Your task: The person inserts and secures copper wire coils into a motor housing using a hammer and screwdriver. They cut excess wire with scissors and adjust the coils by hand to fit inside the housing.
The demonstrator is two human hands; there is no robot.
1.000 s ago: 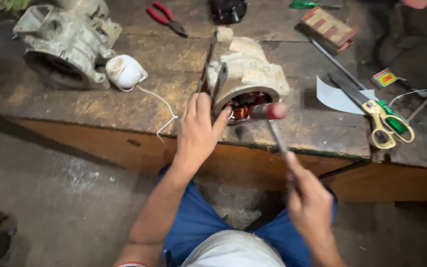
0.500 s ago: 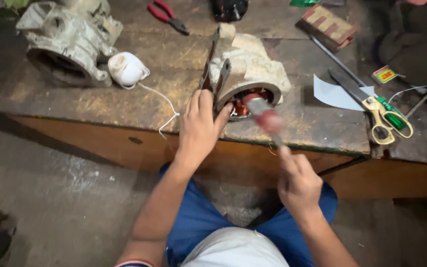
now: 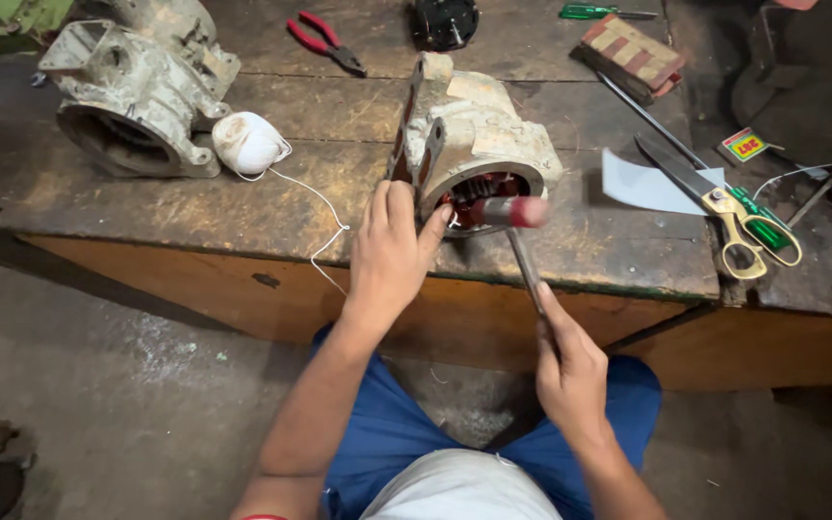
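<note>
We see a worn wooden workbench (image 3: pixel 195 207) filling the upper half of the frame, its top dark, stained and scratched, its front board paler orange-brown. Below it, a grey concrete floor (image 3: pixel 98 385) spreads across the lower left, dusty with pale smears. Light falls evenly from above.
</note>
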